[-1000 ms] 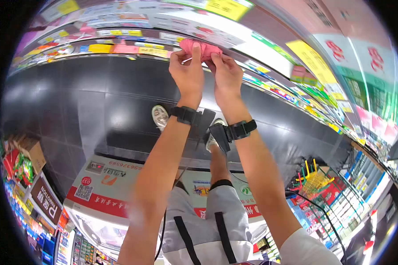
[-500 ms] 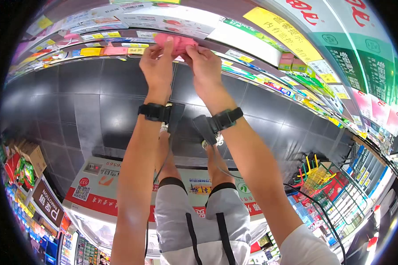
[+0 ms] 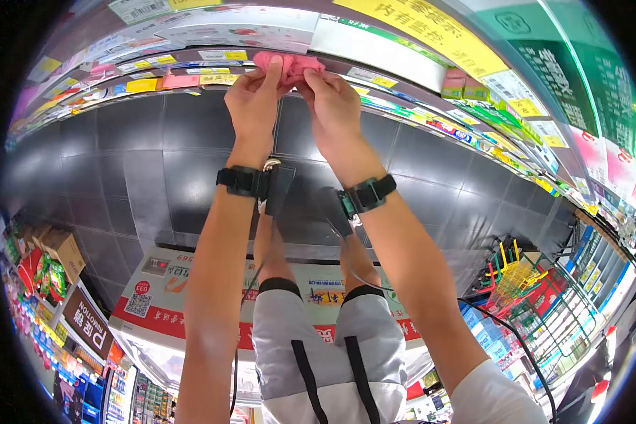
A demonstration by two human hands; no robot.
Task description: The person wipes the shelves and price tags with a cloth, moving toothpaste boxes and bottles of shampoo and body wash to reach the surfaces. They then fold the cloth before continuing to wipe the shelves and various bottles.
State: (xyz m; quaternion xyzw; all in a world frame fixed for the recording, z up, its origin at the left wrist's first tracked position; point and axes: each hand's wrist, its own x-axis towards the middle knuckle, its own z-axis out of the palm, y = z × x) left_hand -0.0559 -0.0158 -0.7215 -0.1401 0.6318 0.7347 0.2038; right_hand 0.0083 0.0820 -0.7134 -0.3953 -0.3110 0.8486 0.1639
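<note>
Both your hands are up at the shelf edge (image 3: 191, 78), pinching one pink cloth (image 3: 290, 64) between them. Your left hand (image 3: 256, 99) is mostly closed: the fingers are curled, one finger is laid up over the left part of the cloth and the thumb is tucked under it. Your right hand (image 3: 333, 106) is closed the same way, its fingertips clamped on the right part of the cloth. The hands are just beside each other, nearly touching at the thumbs.

The cloth is bunched and sits right against the shelf's front strip, in among the yellow and pink price tags (image 3: 143, 85); whether it presses on the strip or is just in front of it can't be told.

There is a black wristband (image 3: 242, 180) on your left wrist and another black band (image 3: 372, 193) on the right, each with a dark block attached on the inner side. Your legs in grey shorts (image 3: 328, 339) are below, over a dark tiled floor (image 3: 134, 162). A red and white floor poster (image 3: 164, 297) lies under you. A yellow basket (image 3: 516, 277) is off to the right and a cardboard box (image 3: 65, 249) is at the left, well away from the hands
</note>
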